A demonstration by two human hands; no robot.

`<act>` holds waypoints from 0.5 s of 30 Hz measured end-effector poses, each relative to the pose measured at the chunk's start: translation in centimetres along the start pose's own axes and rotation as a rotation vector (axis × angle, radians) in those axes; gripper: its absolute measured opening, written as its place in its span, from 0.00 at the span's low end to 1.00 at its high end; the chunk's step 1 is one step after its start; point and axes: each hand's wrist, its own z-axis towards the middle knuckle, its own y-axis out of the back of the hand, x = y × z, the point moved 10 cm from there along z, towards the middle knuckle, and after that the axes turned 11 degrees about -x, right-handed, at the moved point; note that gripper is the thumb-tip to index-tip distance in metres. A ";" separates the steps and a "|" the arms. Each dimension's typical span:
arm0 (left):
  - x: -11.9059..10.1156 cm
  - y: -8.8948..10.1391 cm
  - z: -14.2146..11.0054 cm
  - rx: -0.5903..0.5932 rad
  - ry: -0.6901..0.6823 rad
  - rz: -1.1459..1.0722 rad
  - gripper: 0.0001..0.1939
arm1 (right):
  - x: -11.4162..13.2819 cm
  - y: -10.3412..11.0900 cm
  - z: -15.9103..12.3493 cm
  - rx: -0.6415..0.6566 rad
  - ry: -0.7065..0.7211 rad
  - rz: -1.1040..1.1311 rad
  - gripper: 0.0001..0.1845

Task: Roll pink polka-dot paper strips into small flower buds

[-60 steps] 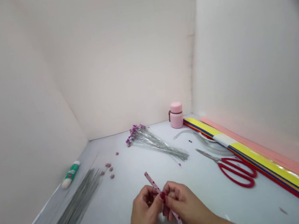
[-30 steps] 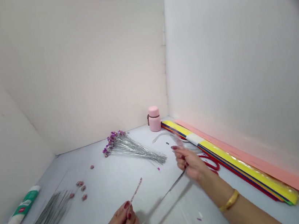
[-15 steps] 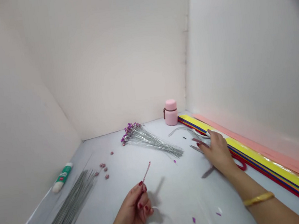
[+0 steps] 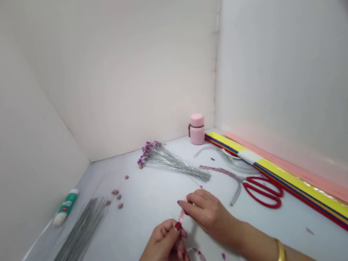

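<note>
Pink speckled strip [image 4: 181, 215], short and narrow, slanting between both hands above the white tabletop [image 4: 150, 240], its lower tail [image 4: 201, 260] curling down past the fingers toward the near edge of the view. Left hand [image 4: 158, 252] closed around the strip, thumb and fingers pinching it; right hand [image 4: 207, 216] curled over its upper end, fingertips on it, the grip itself partly hidden. Work in hand, by the look of it: fine fingering of this strip at its pinched middle, whatever lies inside the pinch out of sight. Call of the moment, as a judgement: a steady pinch from both hands, the tail kept free. Just beyond the right hand, a second length of speckled strip [image 4: 217, 169] lying across the table, ending in a clear curl near red-handled scissors [image 4: 262, 191]. Farther off, a bundle of wires with purple beaded tips [image 4: 171, 160], a pink jar [image 4: 197, 129], a sheaf of bare grey wires [image 4: 70, 247], a green-labelled glue tube [image 4: 65, 208], small mauve beads [image 4: 117, 198], and yellow striped rolls [image 4: 314, 197] along the right wall.
</note>
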 end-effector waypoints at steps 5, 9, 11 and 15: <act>-2.4 1.4 -0.7 -0.229 -0.254 0.330 0.20 | -0.8 0.2 -0.3 -0.036 -0.033 -0.090 0.13; -5.1 1.5 -2.6 -0.326 -0.518 0.621 0.14 | -0.4 1.0 -0.1 -0.076 -0.024 -0.162 0.15; -5.3 1.5 -2.8 -0.309 -0.574 0.696 0.11 | 0.0 1.2 0.1 -0.091 -0.005 -0.200 0.16; -5.9 1.8 -2.9 -0.306 -0.681 0.818 0.13 | 0.2 0.6 0.0 -0.047 -0.041 -0.226 0.15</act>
